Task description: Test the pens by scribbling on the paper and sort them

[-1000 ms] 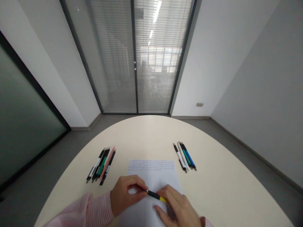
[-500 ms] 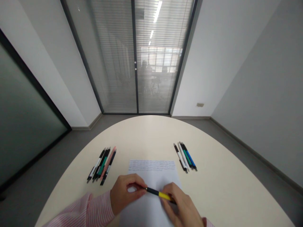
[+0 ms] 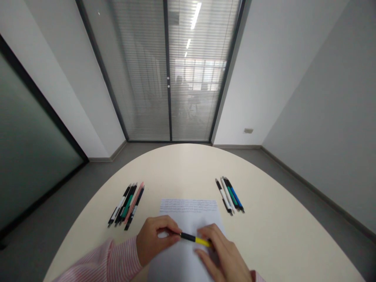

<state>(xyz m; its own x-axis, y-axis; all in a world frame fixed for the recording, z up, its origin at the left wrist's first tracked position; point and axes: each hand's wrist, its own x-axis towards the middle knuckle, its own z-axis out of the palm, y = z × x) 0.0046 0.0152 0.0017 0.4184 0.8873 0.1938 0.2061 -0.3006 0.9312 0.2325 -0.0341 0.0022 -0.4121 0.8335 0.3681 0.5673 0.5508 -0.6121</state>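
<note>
Yellow-and-black slim pen point(image 3: 189, 237), right there at centre stage, lay across the gap between both hands, over the white written-on paper sheet point(image 3: 182, 262)! The left hand point(image 3: 154, 241) pinched its black end, thumb against fingertips; the right hand point(image 3: 227, 252) curved about the yellow end, finger and thumb parted, and whether its hidden fingers gripped, I couldn't tell. Good technique, by my judgement, called for a steady left pinch, right fingertips in line with the barrel, and any twist or pull kept straight, never sideways. A light touch mattered too: that smooth barrel could have slipped and marked the sheet.

Now the count, on the pale round worktop point(image 3: 273, 231)! One pen at the hands, one sheet; at ten o'clock from them, five assorted plastic pens point(image 3: 127, 205), overlapping; between one and two, four white, green and blue plastic pens point(image 3: 232, 196).
</note>
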